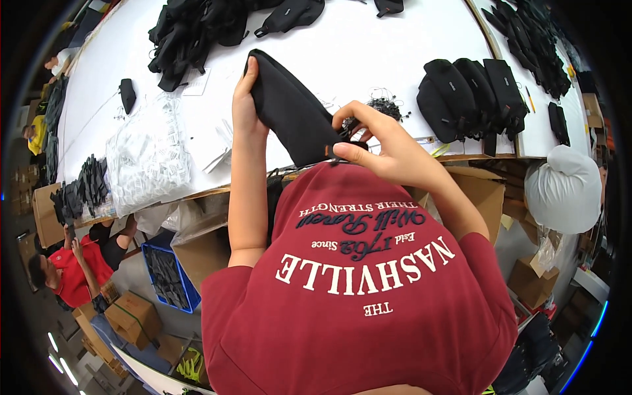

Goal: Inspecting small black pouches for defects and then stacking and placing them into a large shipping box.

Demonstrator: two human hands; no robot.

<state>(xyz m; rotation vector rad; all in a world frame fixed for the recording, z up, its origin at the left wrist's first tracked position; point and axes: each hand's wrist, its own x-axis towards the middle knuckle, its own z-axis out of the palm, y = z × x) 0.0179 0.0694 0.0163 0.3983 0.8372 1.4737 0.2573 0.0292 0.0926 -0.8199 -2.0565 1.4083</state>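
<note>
A black fabric pouch is held up slantwise above the near table edge, against the front of my shirt. My left hand grips its upper end, thumb pressed on the near side. At the lower end, the fingers of my right hand are closed on the pouch beside a small orange tab. Those fingertips are partly hidden, so any small part between them does not show. Just beyond my right hand lies a pile of small black cords.
The white table bears a heap of black pouches at the far left and a row of black pouches on the right. A clear bag of white pieces lies on the left. A person in red is beyond a blue crate.
</note>
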